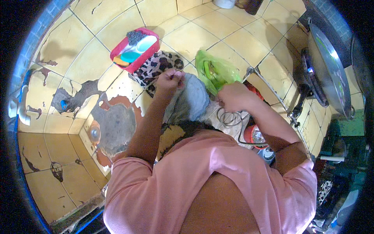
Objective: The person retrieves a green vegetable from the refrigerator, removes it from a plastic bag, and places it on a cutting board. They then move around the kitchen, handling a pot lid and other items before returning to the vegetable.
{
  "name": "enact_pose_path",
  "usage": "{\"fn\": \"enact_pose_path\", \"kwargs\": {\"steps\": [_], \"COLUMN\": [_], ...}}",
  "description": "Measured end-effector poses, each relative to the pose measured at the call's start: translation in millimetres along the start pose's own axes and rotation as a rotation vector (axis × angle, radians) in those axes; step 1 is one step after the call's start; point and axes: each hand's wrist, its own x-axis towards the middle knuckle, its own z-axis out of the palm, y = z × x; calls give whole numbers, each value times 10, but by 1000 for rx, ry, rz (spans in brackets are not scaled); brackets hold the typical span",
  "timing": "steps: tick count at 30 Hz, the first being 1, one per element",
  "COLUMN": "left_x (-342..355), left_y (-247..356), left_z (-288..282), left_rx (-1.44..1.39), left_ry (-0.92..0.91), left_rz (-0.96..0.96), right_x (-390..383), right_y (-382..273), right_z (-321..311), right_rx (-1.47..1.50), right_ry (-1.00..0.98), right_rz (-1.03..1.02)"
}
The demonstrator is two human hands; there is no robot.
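My left hand (169,82) is closed in a pinch at the edge of a pale blue-grey, crumpled item (193,97), with what it holds too small to make out. My right hand (233,97) has its fingers curled down at the lower end of a translucent green plastic bag (213,69) with long green pieces inside; what is in its grip is hidden. A leopard-print cloth (152,66) lies behind my left hand. A looped dark cord (241,132) hangs below my right hand, near a red container (255,136).
A red tub (120,58) with dishes and a scrubber stands at back left on the cracked tiled surface (202,27). A large metal wok (327,70) stands upright at right beside a faucet (292,117). A white pipe (24,113) runs along the left.
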Motion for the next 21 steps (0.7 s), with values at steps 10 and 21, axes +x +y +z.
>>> {"fn": "enact_pose_path", "kwargs": {"steps": [10,21], "left_x": [-51,-215], "left_y": [201,175], "left_z": [184,-107], "left_rx": [248,133], "left_ry": [-57,80], "left_rz": [-22,-3], "right_x": [539,881], "right_y": [486,494], "right_z": [-308,-203], "right_rx": [135,-255], "right_ry": [277,399], "right_rz": [147,-156]}}
